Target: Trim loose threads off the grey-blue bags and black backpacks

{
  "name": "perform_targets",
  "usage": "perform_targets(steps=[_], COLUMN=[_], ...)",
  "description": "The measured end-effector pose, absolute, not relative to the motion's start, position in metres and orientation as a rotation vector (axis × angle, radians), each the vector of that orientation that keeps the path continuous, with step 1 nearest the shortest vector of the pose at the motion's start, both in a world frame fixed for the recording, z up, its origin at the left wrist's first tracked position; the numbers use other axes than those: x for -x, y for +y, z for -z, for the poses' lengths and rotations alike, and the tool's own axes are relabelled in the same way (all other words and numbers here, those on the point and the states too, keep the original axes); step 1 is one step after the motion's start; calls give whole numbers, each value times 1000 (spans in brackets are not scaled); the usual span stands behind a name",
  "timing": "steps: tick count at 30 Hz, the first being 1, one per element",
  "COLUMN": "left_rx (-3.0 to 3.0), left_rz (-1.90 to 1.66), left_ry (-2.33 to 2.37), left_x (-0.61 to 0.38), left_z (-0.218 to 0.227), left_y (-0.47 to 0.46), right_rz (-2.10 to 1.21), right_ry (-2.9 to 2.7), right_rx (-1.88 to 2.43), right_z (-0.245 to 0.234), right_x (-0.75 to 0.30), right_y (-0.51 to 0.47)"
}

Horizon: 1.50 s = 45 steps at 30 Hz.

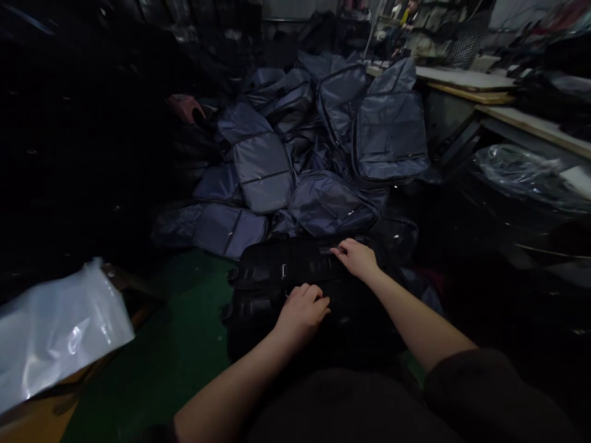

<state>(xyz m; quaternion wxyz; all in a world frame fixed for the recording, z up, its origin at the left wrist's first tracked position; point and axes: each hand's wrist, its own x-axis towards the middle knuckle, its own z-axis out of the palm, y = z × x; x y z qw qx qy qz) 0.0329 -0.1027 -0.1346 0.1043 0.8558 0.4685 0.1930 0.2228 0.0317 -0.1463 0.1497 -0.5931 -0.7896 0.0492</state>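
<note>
A black backpack (263, 295) lies in front of my body, with straps and small buckles on its left side. My left hand (302, 311) rests on its middle, fingers curled down and closed against the dark fabric; their tips are partly hidden. Farther up and to the right, my right hand (355, 255) is closed in a pinch near the bag's far edge. A thin dark strip shows at those fingertips, too dim to tell whether it is a strap or a zipper pull.
Beyond the backpack is a heap of dark blue-grey bags (263, 169). Clear plastic bags (60, 332) lie on a stand at the left, over a green floor (184, 314). Worktables (466, 77) stand at the right, with crumpled plastic film (517, 172) below them.
</note>
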Motion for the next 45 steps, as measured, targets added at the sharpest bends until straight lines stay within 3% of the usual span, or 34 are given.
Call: perform_targets(steps=[25,37,45], left_rx=[-2657,-2622,-2421], left_rz=[-817,-460,-1002], left_ry=[1218,1177,1159], left_x=[-25,-50,-8], left_z=[133,125,85], left_y=[-117,-120,-119], right_rz=[-266,-275,-285], right_ry=[-2046,-2027,-2023], right_rx=[1514,1539,1541], right_z=[147,151,152], right_x=[-230,-225,-225], right_y=[24,27,27])
